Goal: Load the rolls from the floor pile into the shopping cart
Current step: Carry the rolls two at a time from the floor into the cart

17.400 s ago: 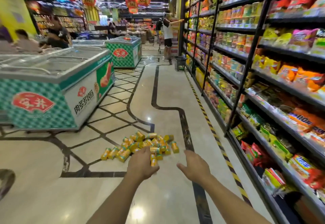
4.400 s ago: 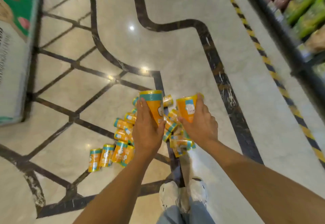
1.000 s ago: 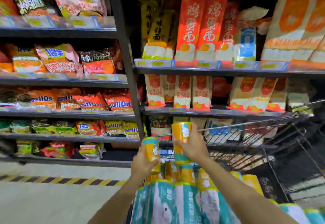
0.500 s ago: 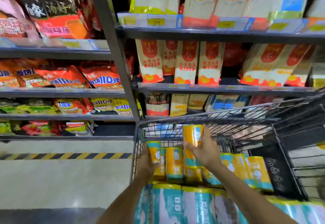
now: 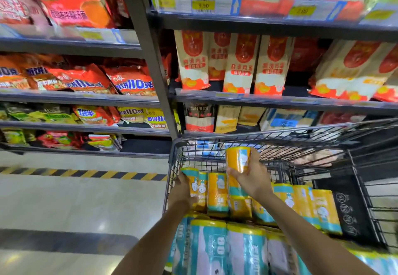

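Nearest the camera, large teal and white rolls [image 5: 228,251] stand tightly together at the near end of the wire shopping cart [image 5: 280,136], and both forearms pass over them. Behind these, a row of small orange rolls [image 5: 217,195] with teal bands stands upright across the cart, from the left wall to a black panel [image 5: 349,212] on the right side.

The left hand [image 5: 183,192] is closed around one orange roll [image 5: 191,179] at the left end of the row, just inside the left wall of the cart, touching the neighbour roll. The right hand [image 5: 253,177] is closed around a second orange roll [image 5: 238,159], upright and above the row, below the level of the far rim.

Beyond the row, the cart floor at the far end looks free. Left of the cart, the shop floor [image 5: 75,199] is open up to the yellow and black stripe [image 5: 86,173]. The far rim is near the store shelves [image 5: 258,102] with noodle packets.
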`<state>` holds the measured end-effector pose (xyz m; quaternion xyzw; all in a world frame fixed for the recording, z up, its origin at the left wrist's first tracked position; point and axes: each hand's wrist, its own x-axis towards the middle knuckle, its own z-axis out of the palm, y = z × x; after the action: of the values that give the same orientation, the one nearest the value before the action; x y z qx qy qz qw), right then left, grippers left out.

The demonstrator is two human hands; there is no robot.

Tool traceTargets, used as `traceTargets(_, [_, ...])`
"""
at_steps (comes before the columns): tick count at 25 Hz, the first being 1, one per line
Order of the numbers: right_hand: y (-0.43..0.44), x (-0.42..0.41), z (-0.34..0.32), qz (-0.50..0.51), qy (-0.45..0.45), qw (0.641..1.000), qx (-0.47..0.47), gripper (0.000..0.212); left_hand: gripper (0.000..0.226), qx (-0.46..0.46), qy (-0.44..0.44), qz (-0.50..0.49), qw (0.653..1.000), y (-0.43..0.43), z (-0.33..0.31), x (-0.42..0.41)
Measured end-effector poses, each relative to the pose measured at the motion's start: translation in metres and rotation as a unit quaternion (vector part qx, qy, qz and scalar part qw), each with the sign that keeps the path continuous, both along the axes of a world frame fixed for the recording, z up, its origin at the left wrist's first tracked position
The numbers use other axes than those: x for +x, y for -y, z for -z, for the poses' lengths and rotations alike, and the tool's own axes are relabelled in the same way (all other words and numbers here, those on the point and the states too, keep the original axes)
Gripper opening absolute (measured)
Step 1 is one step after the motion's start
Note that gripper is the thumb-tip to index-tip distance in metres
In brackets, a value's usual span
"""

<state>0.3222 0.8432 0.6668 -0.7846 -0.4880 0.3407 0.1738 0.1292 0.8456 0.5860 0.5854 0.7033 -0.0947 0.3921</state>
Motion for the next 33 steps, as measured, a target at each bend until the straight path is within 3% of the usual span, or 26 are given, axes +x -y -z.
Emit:
traceTargets(4, [-0.006,-0.01,0.005,0.0,-0.026,1.0,-0.014,0.089,0.086,0.02,0.007,-0.009,1.0,0.0,-0.008,0.002])
traceTargets(7, [-0.01,-0.022,0.006,0.005,-0.038,0.999,-0.016,0.092,0.072,0.123,0.013,0.015,0.992,-0.003,-0.026,-0.005])
traceTargets(9, [-0.015,-0.03,0.006,0.02,-0.036,0.998,-0.041,0.09,0.075,0.188,0.029,0.047,0.981,-0.01,-0.042,-0.015])
traceTargets(13, [-0.02,-0.052,0.005,0.007,-0.012,0.997,-0.082,0.064,0.091,0.233,-0.018,0.121,0.965,-0.029,-0.074,-0.034])
traceTargets(23, [-0.022,-0.102,0.042,-0.019,0.025,0.982,-0.185,0.088,0.104,0.267,-0.097,0.134,0.949,-0.044,-0.104,-0.066])
traceTargets(33, [-0.015,-0.11,0.043,-0.113,0.165,0.959,-0.2,0.052,0.101,0.258,-0.118,0.129,0.95,-0.039,-0.097,-0.076])
